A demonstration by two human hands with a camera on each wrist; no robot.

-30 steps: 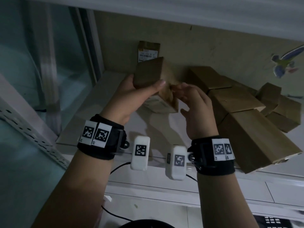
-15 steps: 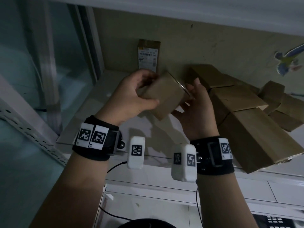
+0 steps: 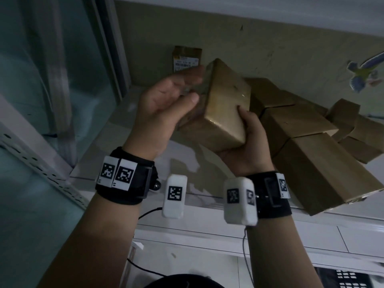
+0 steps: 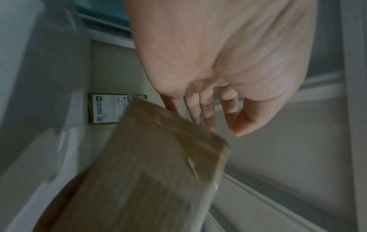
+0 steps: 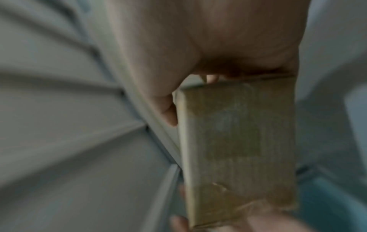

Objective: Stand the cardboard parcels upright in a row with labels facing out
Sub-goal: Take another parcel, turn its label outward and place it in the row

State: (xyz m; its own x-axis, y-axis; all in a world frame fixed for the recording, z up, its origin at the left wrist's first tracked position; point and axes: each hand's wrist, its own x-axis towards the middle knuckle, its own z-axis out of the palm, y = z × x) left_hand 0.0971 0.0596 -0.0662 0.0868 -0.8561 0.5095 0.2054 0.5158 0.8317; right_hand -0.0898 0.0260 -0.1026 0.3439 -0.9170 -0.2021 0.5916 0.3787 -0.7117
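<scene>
It looked like a home storage corner — a white shelf held cardboard parcels, a bird sticker decorated the wall.

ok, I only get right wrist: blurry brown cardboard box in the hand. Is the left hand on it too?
Observer: Yes. In the head view the left hand cups the held brown cardboard parcel at its left end; the right hand grips its lower corner.
Operator: Any standing yet?
Observer: One brown parcel with a white label stands upright against the back wall, label facing out.
Operator: The rest?
Observer: The other plain brown parcels lie tumbled in a pile to the right.
</scene>
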